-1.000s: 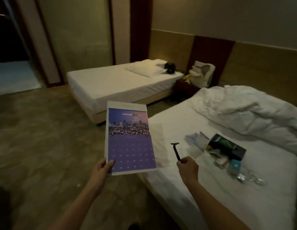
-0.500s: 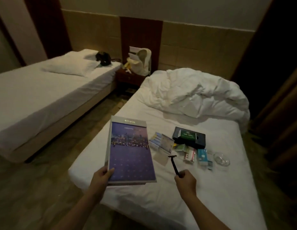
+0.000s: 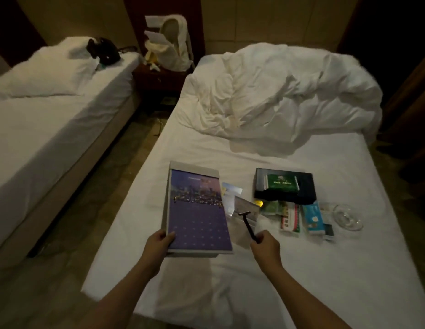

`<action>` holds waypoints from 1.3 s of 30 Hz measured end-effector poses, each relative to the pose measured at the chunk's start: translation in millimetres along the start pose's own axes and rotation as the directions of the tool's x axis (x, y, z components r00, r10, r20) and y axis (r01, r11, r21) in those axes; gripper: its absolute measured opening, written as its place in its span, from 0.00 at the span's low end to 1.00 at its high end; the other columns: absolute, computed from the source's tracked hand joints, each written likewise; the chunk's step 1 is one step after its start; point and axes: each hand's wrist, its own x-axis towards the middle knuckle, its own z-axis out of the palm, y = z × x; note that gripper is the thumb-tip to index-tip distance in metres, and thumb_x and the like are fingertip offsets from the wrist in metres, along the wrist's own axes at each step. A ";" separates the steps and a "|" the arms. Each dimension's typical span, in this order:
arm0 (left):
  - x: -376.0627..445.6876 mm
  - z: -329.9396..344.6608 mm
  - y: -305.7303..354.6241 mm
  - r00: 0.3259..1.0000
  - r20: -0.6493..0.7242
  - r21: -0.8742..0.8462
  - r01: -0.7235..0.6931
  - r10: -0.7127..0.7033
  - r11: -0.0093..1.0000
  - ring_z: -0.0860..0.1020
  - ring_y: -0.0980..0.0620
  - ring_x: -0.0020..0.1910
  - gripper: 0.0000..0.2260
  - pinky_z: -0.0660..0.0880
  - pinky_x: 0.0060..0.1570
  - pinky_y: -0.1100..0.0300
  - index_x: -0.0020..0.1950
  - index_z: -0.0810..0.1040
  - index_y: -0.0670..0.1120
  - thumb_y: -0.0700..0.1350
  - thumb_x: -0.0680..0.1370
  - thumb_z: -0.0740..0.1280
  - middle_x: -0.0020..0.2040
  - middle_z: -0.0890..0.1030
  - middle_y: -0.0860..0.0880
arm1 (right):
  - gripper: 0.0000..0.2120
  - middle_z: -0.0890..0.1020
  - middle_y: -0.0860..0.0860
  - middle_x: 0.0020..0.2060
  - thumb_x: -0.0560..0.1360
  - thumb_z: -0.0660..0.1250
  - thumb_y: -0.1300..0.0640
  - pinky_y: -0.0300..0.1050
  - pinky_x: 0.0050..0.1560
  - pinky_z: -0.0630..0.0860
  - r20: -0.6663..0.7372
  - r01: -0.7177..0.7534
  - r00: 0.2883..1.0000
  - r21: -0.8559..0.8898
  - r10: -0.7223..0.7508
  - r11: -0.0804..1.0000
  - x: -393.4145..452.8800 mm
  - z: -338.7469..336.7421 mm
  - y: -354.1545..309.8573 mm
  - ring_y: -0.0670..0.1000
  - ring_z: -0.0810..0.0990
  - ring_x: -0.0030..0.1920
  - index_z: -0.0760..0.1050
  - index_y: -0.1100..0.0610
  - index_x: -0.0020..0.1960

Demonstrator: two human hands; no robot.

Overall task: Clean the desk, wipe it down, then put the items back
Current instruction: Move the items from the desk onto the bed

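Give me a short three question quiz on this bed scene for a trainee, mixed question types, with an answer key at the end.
1. True or false: the left hand holds the purple calendar by its near edge.
2. What does the right hand grip? A) a glass ashtray B) a black razor C) a blue packet
3. Fill in: the glass ashtray lies on the bed, to the ____ of the blue packet.

Key:
1. True
2. B; the black razor is held by the low end of its handle, head up.
3. right
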 end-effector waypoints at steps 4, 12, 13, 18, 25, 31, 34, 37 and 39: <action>47.1 8.8 -1.0 0.996 0.014 0.050 0.092 -0.092 0.995 0.76 0.45 0.38 0.09 0.73 0.36 0.57 0.39 0.74 0.38 0.38 0.80 0.62 0.38 0.78 0.42 | 0.03 0.74 0.54 0.38 0.75 0.64 0.67 0.37 0.29 0.64 0.025 -0.045 0.999 -0.023 0.046 0.999 36.6 20.1 -7.7 0.52 0.72 0.37 0.70 0.61 0.45; 115.6 7.9 -29.1 0.959 0.104 0.078 0.255 -0.262 0.964 0.77 0.43 0.42 0.08 0.72 0.43 0.53 0.43 0.75 0.37 0.39 0.80 0.62 0.42 0.79 0.39 | 0.04 0.77 0.61 0.41 0.73 0.63 0.67 0.52 0.40 0.76 0.041 -0.189 0.981 -0.058 0.191 0.980 81.6 64.5 -1.2 0.61 0.79 0.42 0.70 0.60 0.42; 121.3 6.2 -33.4 0.959 0.100 0.081 0.259 -0.266 0.962 0.77 0.43 0.43 0.08 0.72 0.43 0.52 0.42 0.75 0.37 0.40 0.80 0.62 0.42 0.78 0.39 | 0.05 0.77 0.61 0.41 0.73 0.63 0.67 0.53 0.41 0.77 0.039 -0.202 0.978 -0.059 0.205 0.978 83.5 70.4 -2.4 0.62 0.79 0.42 0.69 0.59 0.42; 138.0 -3.7 -41.5 0.967 0.018 0.412 0.226 -0.256 0.883 0.78 0.41 0.48 0.06 0.72 0.43 0.55 0.49 0.78 0.37 0.39 0.76 0.66 0.46 0.80 0.41 | 0.04 0.79 0.64 0.47 0.73 0.63 0.68 0.51 0.45 0.78 0.048 -0.282 0.957 -0.069 0.285 0.957 84.8 105.9 -4.2 0.62 0.80 0.47 0.70 0.61 0.46; 146.1 -26.3 -30.3 0.974 0.159 0.658 0.015 -0.158 0.753 0.74 0.45 0.63 0.18 0.68 0.59 0.59 0.66 0.73 0.40 0.42 0.76 0.67 0.64 0.75 0.41 | 0.12 0.76 0.63 0.55 0.75 0.63 0.67 0.38 0.40 0.62 0.005 -0.278 0.958 -0.230 0.286 0.933 75.6 121.7 -15.1 0.59 0.75 0.54 0.70 0.69 0.57; 139.9 -35.4 2.7 0.946 0.320 0.717 -0.212 -0.045 0.664 0.75 0.45 0.60 0.17 0.69 0.55 0.59 0.64 0.74 0.40 0.42 0.76 0.68 0.62 0.77 0.42 | 0.13 0.75 0.64 0.57 0.74 0.64 0.68 0.40 0.48 0.65 -0.073 -0.242 0.970 -0.225 0.231 0.944 39.1 98.9 -26.2 0.60 0.74 0.57 0.71 0.69 0.58; 129.1 -24.4 27.3 0.910 0.415 0.731 -0.335 0.003 0.594 0.76 0.44 0.59 0.16 0.70 0.52 0.59 0.62 0.76 0.40 0.41 0.75 0.67 0.61 0.77 0.42 | 0.13 0.75 0.62 0.56 0.74 0.63 0.68 0.37 0.45 0.62 -0.110 -0.240 0.969 -0.191 0.222 0.952 11.4 77.5 -27.8 0.59 0.74 0.57 0.70 0.68 0.59; 104.3 -3.1 53.5 0.856 0.514 0.710 -0.465 0.063 0.529 0.77 0.43 0.57 0.17 0.72 0.51 0.59 0.63 0.75 0.39 0.38 0.75 0.66 0.60 0.78 0.41 | 0.12 0.75 0.60 0.52 0.74 0.63 0.67 0.36 0.42 0.61 -0.171 -0.236 0.963 -0.156 0.209 0.959 -18.9 50.3 -21.4 0.56 0.74 0.52 0.71 0.68 0.58; 84.1 14.9 65.1 0.796 0.597 0.667 -0.563 0.102 0.488 0.78 0.42 0.55 0.16 0.73 0.50 0.56 0.63 0.75 0.39 0.38 0.75 0.65 0.59 0.79 0.42 | 0.12 0.75 0.60 0.51 0.74 0.63 0.67 0.36 0.41 0.61 -0.228 -0.250 0.949 -0.127 0.217 0.960 -42.5 30.5 -15.5 0.54 0.73 0.50 0.71 0.68 0.57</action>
